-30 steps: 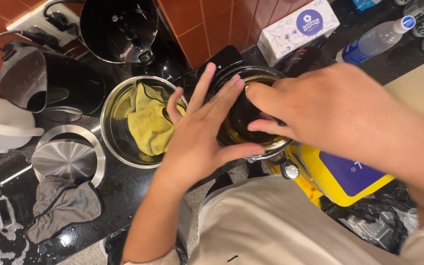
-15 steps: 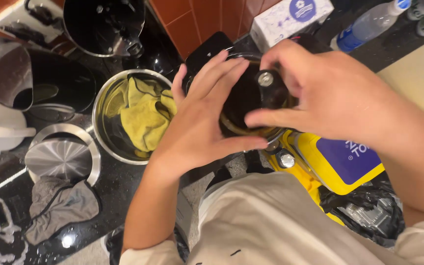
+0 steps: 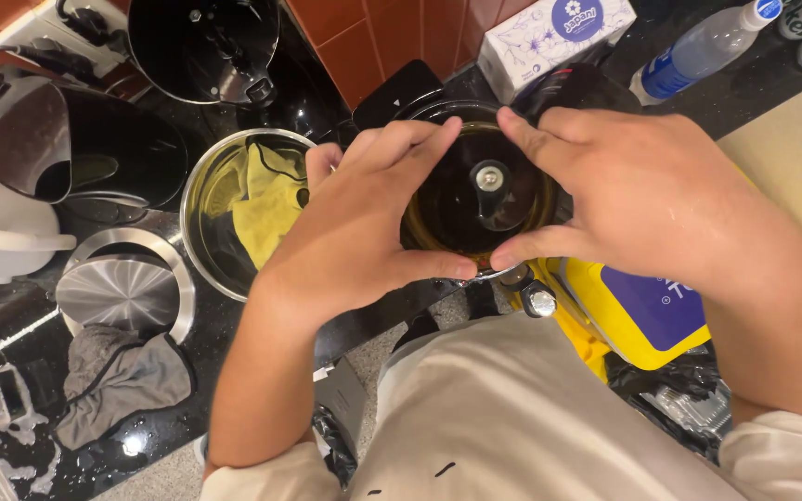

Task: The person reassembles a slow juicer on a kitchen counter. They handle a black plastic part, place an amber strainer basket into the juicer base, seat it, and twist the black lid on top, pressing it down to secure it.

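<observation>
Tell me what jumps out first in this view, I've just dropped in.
Both hands meet at the centre: the left hand and right hand cup the rim of a dark round glass bowl with a small metal hub in its middle. Just left of it sits a steel pot holding a yellow cloth. A yellow and blue package lies below the right hand.

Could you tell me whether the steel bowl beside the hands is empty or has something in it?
Not empty: the steel bowl holds a crumpled yellow cloth.
</observation>
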